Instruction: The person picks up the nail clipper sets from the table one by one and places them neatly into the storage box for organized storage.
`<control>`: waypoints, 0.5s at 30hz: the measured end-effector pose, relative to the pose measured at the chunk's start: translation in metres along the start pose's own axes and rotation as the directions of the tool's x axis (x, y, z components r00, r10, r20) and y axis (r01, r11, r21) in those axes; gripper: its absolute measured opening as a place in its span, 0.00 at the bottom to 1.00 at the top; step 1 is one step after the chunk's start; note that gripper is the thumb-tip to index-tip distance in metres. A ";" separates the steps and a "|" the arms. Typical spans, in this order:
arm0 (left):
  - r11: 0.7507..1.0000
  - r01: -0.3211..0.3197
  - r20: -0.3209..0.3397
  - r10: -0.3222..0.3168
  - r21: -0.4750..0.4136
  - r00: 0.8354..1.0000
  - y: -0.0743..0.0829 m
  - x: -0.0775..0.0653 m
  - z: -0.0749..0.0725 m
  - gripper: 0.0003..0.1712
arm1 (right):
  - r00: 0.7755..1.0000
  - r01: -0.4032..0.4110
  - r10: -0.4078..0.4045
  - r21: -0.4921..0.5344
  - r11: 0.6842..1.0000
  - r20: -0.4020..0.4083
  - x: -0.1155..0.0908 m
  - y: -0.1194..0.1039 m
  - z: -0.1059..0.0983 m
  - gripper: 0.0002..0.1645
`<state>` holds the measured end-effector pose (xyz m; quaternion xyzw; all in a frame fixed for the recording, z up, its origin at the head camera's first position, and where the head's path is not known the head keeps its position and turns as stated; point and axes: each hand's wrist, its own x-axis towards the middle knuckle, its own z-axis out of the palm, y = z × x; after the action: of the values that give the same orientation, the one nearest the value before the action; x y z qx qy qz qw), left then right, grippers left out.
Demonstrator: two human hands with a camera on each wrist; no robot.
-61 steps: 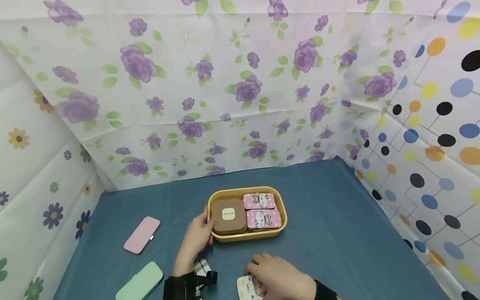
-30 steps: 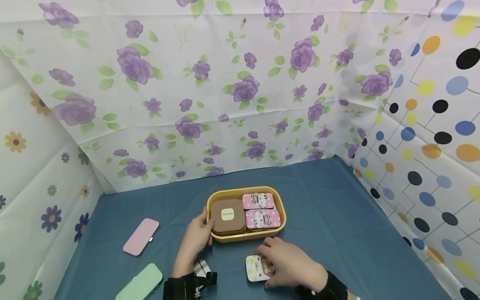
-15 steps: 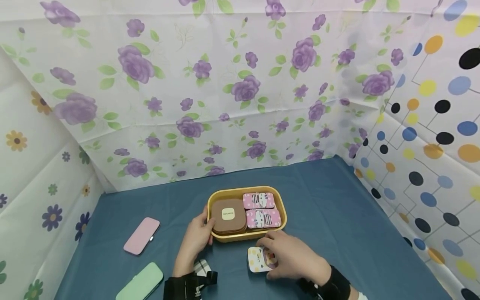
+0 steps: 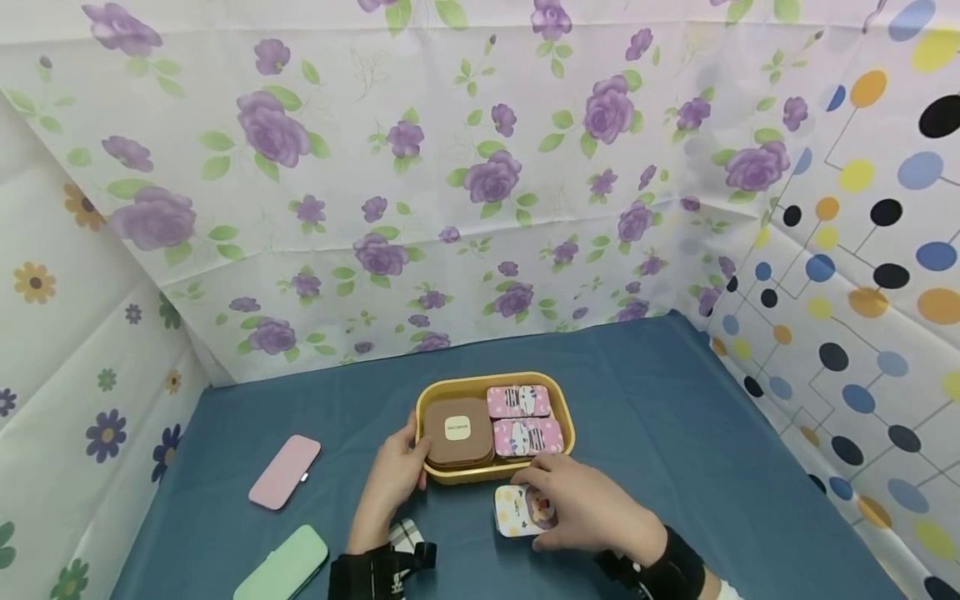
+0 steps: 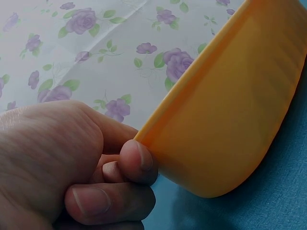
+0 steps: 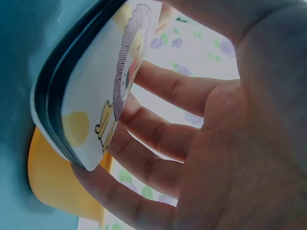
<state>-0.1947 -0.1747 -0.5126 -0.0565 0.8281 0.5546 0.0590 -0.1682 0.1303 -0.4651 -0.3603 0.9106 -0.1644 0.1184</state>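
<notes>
A person's right hand [image 4: 581, 507] pinches a white printed box [image 4: 514, 513] by its edges, in front of a yellow basket [image 4: 480, 477] whose rim the left hand [image 4: 393, 468] grips. Work appears partway: a brown box [image 4: 446, 447] and two pink tins [image 4: 528, 437] sit inside; a pink case [image 4: 286, 472], green case [image 4: 282, 563] and partly hidden plaid item [image 4: 405, 536] lie outside on blue cloth [image 4: 645, 400].

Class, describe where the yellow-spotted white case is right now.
In the head view, the yellow-spotted white case is low, slightly right of centre, held by the right hand on the near side of the yellow tray.
</notes>
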 end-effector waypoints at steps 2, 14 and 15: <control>1.000 0.001 0.000 -0.001 0.002 1.000 0.000 0.000 0.000 0.40 | 1.000 -0.002 0.002 -0.007 1.000 -0.010 0.000 0.000 0.000 0.43; 1.000 0.004 -0.008 -0.004 0.022 1.000 0.002 0.000 0.000 0.40 | 1.000 -0.003 0.003 0.002 1.000 -0.014 -0.002 0.003 0.004 0.43; 1.000 0.005 -0.008 -0.005 0.022 1.000 0.002 0.000 0.001 0.40 | 1.000 -0.001 0.001 0.002 1.000 -0.017 -0.002 0.003 0.004 0.43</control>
<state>-0.1950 -0.1736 -0.5112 -0.0601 0.8343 0.5450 0.0578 -0.1671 0.1328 -0.4701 -0.3583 0.9115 -0.1682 0.1113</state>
